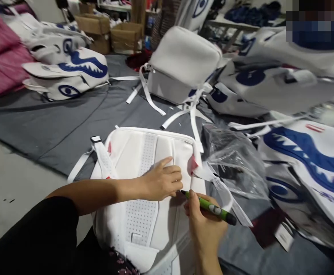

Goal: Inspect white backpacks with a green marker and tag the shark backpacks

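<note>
The white backpack (144,217) lies in the lower middle of the frame, padded back facing up. The grip of the right hand (205,221) is clamped on a green marker (205,205), whose dark tip sits just beside the fingers of the left hand (162,181). That hand rests on the backpack; whether its grip pinches any cloth, I cannot tell. A slipping tip could ink those fingers or streak the white cloth, likeliest if the soft padding gives or shifts
</note>
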